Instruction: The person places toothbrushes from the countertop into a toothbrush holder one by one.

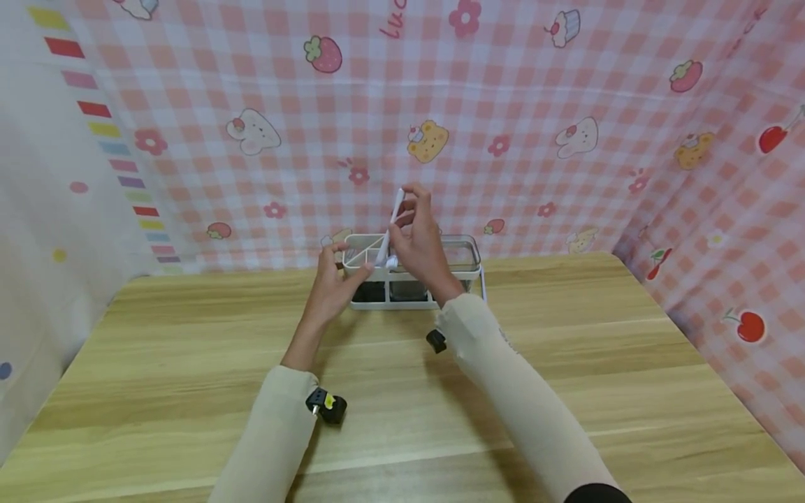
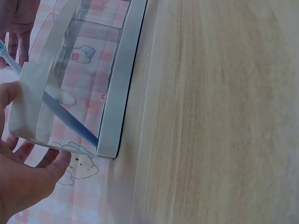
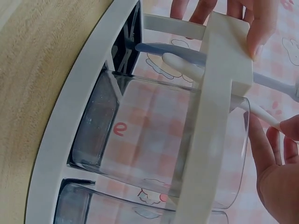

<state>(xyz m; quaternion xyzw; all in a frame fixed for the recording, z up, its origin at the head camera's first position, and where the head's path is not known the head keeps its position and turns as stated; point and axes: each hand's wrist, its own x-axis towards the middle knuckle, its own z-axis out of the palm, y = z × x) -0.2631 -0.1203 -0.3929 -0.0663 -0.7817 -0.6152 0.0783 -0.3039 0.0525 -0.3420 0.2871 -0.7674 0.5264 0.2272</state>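
A white toothbrush holder (image 1: 411, 305) with clear cups (image 3: 140, 135) stands at the back of the table. At its left end, my left hand (image 1: 333, 285) grips the upper frame, thumb on the corner and fingers around the side. My right hand (image 1: 420, 244) pinches a slim white stick (image 3: 184, 66), like a toothbrush handle. The stick slants down through the holder's top opening, its rounded lower end inside the frame; its upper end is partly hidden by fingers. A blue toothbrush (image 2: 70, 120) leans in the same end compartment, head up, handle end at the base.
The wooden table (image 1: 189, 391) reaches back to a pink checked cloth (image 1: 302, 140) with cartoon prints, close behind the holder. More patterned cloth (image 1: 742, 230) hangs at the right. A small black camera (image 1: 327, 406) sits on the left wrist, another (image 1: 436, 341) on the right.
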